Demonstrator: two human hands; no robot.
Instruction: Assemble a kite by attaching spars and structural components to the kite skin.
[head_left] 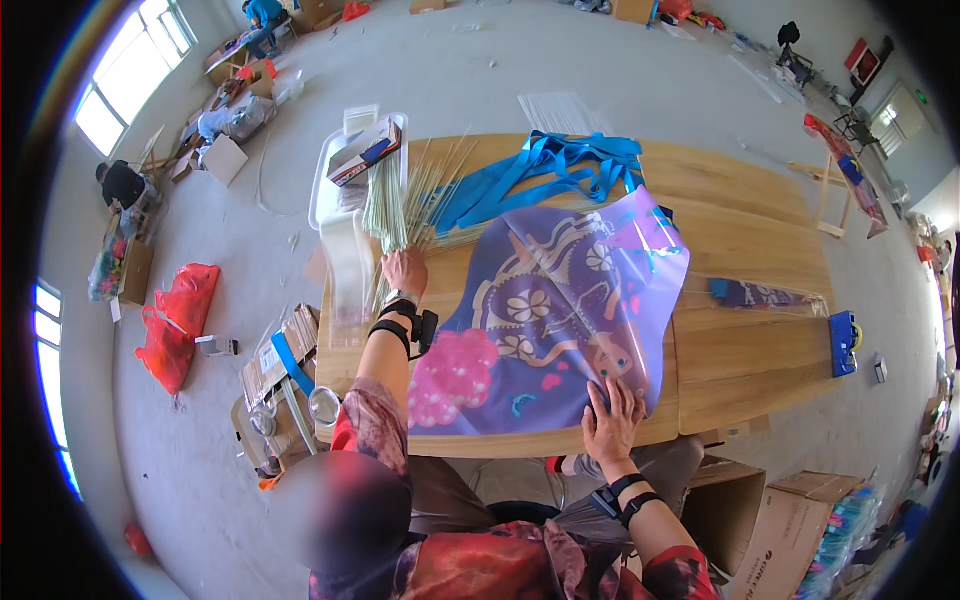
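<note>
I can count one left hand (404,270) and one right hand (610,422) at the desk (745,400). Over there I see one purple printed sheet (575,330), one heap of blue ribbon (590,150), one white tray (321,195), one small carton (362,152), one blue tape dispenser (843,345) and one slim clear-wrapped packet (765,295). The pale sticks (385,212) are too many to tally. Two open cardboard boxes (785,525) stand nearby, and two other people (124,190) sit along the window side.
</note>
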